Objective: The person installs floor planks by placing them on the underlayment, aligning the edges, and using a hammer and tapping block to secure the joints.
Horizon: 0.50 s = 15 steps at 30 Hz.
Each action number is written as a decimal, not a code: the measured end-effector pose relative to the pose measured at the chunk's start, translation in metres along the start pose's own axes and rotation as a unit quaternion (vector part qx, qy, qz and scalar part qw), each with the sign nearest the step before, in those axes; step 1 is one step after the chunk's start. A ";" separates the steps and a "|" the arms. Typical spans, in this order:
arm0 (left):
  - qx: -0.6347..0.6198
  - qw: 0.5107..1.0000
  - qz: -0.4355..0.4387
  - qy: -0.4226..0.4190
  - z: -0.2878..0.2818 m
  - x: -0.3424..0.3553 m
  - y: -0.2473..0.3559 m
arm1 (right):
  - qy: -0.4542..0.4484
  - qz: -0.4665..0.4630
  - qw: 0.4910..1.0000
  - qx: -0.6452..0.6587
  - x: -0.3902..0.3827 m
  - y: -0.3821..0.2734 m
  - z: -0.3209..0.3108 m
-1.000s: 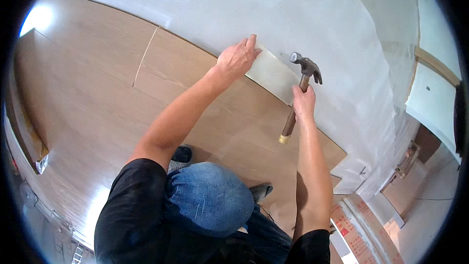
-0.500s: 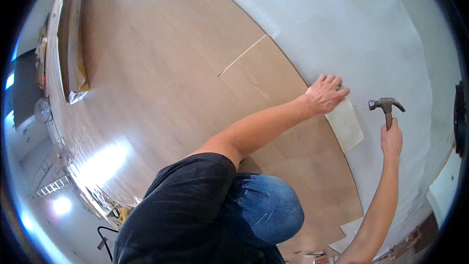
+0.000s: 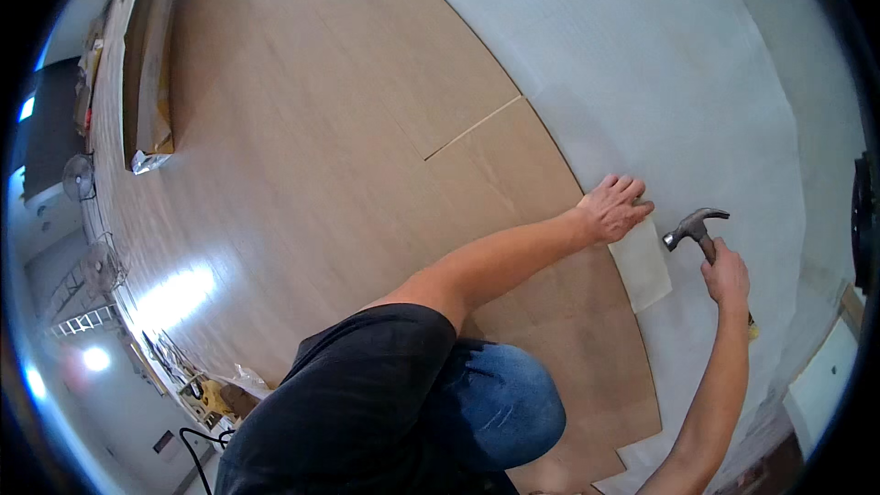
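The left hand [image 3: 612, 209] lies flat, fingers [image 3: 632, 191] spread and gripping nothing, on the top end of a pale block [image 3: 642, 266] that sits against the plank [image 3: 541, 247] edge, its long axis running from about 11 to 5 o'clock. The right hand [image 3: 727, 277] is wrapped tight around the hammer [image 3: 695, 225] handle, at about 4 o'clock from the left hand. The hammer head is raised just off the block's right side, at 3 o'clock from the left fingers, so the right hand is the striking side while the left pins.
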<state>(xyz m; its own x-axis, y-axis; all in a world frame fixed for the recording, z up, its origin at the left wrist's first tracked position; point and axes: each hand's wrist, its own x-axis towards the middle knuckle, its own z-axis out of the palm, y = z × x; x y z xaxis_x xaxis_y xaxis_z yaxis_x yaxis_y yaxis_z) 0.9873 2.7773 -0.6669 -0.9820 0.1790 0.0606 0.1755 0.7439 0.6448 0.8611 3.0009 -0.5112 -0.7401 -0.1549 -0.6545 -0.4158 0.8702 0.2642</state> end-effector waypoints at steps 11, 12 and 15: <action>0.024 1.000 0.011 -0.017 -0.004 -0.002 -0.001 | 0.025 0.031 0.998 0.041 0.002 0.002 0.026; 0.028 0.999 0.020 -0.010 -0.005 -0.001 -0.002 | 0.033 0.026 0.998 0.042 -0.001 0.000 0.031; 0.032 0.997 0.050 -0.046 0.004 0.023 0.003 | 0.024 0.007 0.999 0.035 -0.005 0.027 0.029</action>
<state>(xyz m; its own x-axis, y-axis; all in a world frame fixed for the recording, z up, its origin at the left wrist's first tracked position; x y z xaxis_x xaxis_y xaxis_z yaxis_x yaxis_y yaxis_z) 0.9655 2.7869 -0.6667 -0.9490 0.3114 0.0498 0.2796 0.7581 0.5892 0.8694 3.0386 -0.5215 -0.7705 -0.1636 -0.6161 -0.3691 0.9025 0.2220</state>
